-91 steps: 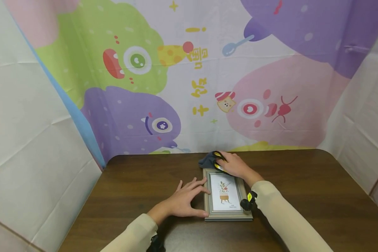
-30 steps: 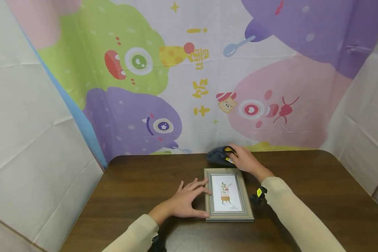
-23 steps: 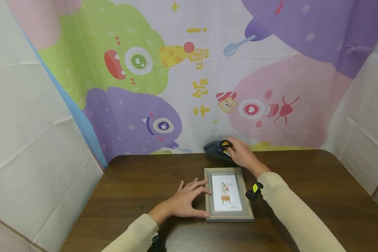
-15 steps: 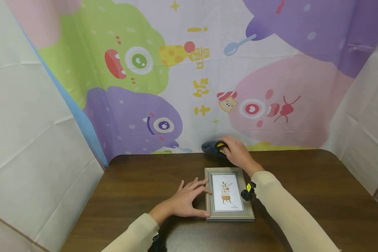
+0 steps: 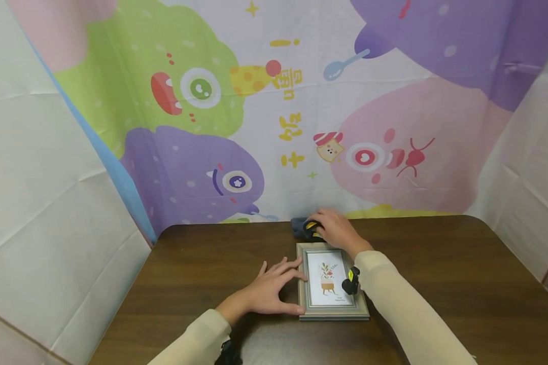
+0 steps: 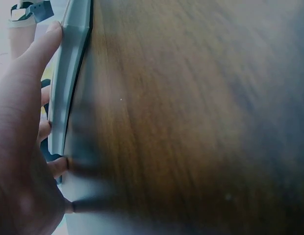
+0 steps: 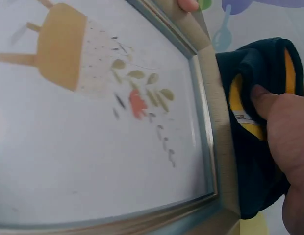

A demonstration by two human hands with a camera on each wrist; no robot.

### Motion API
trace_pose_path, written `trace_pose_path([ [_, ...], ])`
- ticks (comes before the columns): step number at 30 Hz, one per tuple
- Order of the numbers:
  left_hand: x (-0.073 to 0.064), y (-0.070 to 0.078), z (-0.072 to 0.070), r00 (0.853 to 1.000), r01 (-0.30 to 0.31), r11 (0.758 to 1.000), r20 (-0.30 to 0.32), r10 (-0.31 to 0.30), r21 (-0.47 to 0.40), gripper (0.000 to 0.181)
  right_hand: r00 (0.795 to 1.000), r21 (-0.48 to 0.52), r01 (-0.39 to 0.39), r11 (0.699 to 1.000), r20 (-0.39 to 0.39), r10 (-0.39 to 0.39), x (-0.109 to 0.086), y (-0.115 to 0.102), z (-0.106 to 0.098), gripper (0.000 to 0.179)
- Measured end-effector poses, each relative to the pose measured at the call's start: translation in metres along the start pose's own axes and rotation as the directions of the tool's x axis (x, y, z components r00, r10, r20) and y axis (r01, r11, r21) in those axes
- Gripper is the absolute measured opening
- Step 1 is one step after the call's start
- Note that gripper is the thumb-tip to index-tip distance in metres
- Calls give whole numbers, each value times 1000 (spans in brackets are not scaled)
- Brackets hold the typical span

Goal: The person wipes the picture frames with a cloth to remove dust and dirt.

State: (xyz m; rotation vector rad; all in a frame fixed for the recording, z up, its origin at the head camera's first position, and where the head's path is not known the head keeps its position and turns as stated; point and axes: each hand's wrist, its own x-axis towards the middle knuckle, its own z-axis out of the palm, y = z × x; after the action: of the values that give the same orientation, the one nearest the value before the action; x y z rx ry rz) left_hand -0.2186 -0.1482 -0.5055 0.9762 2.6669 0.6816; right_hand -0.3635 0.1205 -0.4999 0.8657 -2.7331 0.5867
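Observation:
A picture frame point(image 5: 333, 310) with a silvery-beige border lies on the table, showing a drawing of a plant in an orange-brown pot. Along its left side rests my left hand point(image 5: 262, 294), fingers spread, with the thumb and some fingertips touching the border; the left wrist view shows the thumb point(image 6: 44, 46) against the frame's edge. My right hand point(image 5: 340, 232) pinches a bunched dark blue cloth point(image 5: 299, 228) with black-and-yellow trim, just beyond the frame's far edge. In the right wrist view, the cloth point(image 7: 262, 63) is folded around the thumb, and its lower part is beside the far border.
The brown wooden table point(image 5: 201, 274) runs back to a hanging curtain point(image 5: 292, 192) printed with cartoon monsters. Pale sheets hang at the left point(image 5: 50, 203) and right point(image 5: 520, 192). A small black camera point(image 5: 350, 281) on the right wrist sits above the frame's right border.
From the frame's far edge, my right hand drew the cloth back and up toward the curtain, then brought it down again just behind the frame. The left hand and frame stay put.

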Motion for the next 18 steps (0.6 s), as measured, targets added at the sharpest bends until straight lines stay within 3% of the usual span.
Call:
trace_pose_path([
  [3,0,0,0,1000,3,1000,1,-3,-2,68,995,-6,-71,997,70,71,3,10,14,37],
  [6,0,0,-1,1000,6,1000,-1,-6,-3,69,986,20,-118,993,122,115,2,2,8,40],
  [13,0,0,0,1000,8,1000,7,-8,-7,68,985,23,-104,994,141,100,-8,-18,-9,38],
  [18,-1,0,0,1000,6,1000,3,-6,-12,68,984,109,-102,989,159,84,-9,-22,-19,40],
])
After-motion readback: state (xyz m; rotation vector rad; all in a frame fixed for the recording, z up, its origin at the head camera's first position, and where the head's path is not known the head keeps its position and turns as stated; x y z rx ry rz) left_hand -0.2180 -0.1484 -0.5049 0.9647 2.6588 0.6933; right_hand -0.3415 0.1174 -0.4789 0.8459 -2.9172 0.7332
